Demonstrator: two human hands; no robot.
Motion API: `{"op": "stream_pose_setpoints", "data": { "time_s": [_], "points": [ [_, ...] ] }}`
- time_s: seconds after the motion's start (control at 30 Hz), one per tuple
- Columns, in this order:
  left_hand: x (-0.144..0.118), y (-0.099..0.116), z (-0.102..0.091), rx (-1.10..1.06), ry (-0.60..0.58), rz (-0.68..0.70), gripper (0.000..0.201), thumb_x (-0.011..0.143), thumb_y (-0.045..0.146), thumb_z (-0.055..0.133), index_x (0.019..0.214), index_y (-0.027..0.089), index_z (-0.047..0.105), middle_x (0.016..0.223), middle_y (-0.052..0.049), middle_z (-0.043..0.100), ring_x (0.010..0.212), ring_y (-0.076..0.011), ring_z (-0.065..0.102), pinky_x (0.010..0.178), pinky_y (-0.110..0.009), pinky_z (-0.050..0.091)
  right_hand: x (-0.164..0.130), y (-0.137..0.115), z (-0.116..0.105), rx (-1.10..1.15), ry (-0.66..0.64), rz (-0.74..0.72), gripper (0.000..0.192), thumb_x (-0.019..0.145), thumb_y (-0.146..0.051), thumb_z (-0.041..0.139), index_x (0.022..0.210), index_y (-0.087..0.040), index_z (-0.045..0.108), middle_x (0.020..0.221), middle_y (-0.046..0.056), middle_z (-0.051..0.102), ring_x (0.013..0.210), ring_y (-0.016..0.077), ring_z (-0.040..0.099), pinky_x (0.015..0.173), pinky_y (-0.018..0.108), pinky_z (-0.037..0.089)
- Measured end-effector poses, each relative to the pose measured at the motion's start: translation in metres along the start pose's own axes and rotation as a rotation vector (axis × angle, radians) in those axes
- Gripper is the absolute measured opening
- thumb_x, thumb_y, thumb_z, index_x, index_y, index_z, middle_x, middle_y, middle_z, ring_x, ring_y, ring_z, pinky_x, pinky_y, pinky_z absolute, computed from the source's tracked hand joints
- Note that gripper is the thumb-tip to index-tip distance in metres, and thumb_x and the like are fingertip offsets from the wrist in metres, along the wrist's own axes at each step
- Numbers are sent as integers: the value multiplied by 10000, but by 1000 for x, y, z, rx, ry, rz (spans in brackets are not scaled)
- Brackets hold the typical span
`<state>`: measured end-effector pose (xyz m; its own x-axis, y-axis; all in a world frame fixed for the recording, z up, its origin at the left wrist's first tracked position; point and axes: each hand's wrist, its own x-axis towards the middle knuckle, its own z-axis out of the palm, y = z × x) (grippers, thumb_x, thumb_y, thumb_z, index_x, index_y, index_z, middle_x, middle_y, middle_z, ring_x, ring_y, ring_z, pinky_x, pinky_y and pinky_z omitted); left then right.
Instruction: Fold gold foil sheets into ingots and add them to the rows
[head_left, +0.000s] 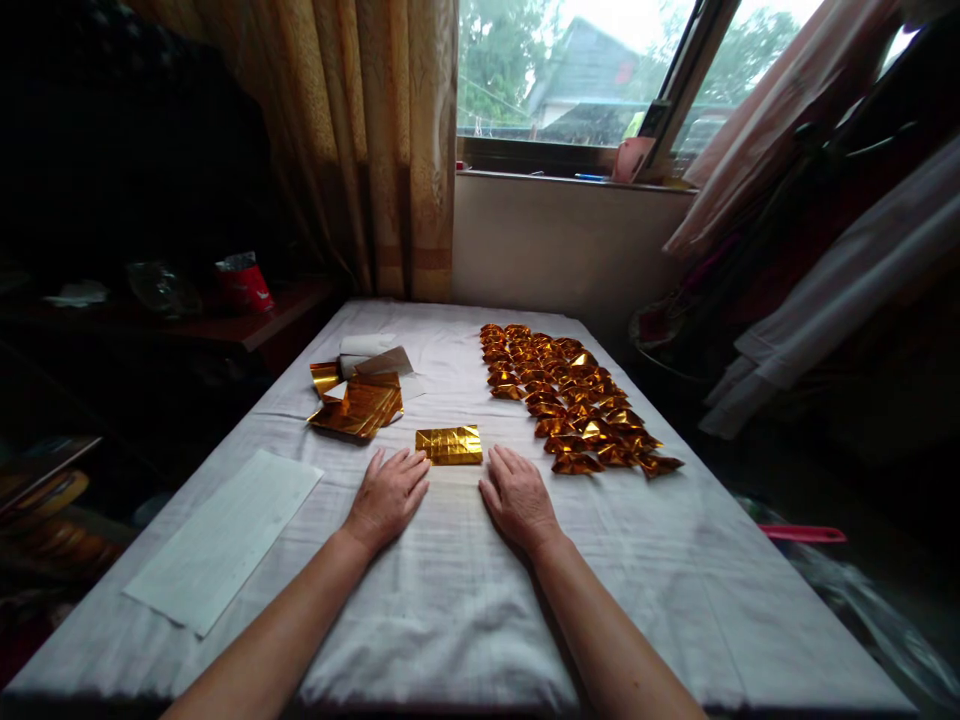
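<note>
My left hand (388, 495) and right hand (517, 497) lie flat on the cloth-covered bench (450, 590), fingers loosely spread, holding nothing. A creased gold foil sheet (449, 444) sits between my fingertips, seemingly ready for folding; next comes pinching an edge. Folded gold pieces (574, 395) are lined up to the right.

A lived-in room of a home: patterned curtains (375, 140) at eleven o'clock, a window (577, 70) onto a neighbouring roof at twelve, a cloth-covered bench (450, 600), cluttered side shelf (247, 320) at ten.
</note>
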<state>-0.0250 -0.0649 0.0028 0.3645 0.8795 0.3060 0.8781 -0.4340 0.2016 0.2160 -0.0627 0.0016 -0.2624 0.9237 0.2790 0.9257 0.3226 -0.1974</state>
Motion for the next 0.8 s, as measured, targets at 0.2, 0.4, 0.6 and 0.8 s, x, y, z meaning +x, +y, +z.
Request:
{"op": "stream_pose_setpoints", "data": {
  "time_s": [0.2, 0.4, 0.6, 0.8],
  "points": [
    [2, -4, 0, -28, 44, 22, 260, 928, 276, 531, 1158, 219, 638, 1314, -88, 639, 1242, -261, 552, 1095, -502, 333, 2, 4, 3, 46, 87, -125, 379, 910, -235, 520, 1272, -206, 629, 1381, 128, 580, 1241, 276, 532, 1034, 437, 420],
    [20, -9, -11, 11, 19, 80, 194, 908, 311, 597, 1072, 235, 665, 1090, -55, 714, 1011, -228, 629, 971, -421, 408, 16, 0, -5, 73, -9, -165, 267, 918, -232, 526, 1138, -211, 676, 1331, 91, 613, 1221, 244, 534, 1031, 392, 428],
    [40, -11, -18, 157, 19, 275, 152, 929, 257, 569, 842, 196, 677, 797, -47, 687, 773, -201, 631, 911, -408, 428, 33, -1, -13, 97, -72, -169, 161, 892, -250, 593, 1010, -210, 695, 1250, 70, 655, 1205, 235, 542, 1033, 371, 420],
    [44, -19, -13, 186, 112, 373, 266, 950, 177, 494, 712, 194, 612, 651, -12, 621, 625, -161, 572, 869, -364, 441, 35, 1, -4, 110, 3, -220, 184, 954, -263, 538, 1053, -250, 693, 1246, 44, 671, 1179, 231, 562, 972, 372, 434]
  ]
}}
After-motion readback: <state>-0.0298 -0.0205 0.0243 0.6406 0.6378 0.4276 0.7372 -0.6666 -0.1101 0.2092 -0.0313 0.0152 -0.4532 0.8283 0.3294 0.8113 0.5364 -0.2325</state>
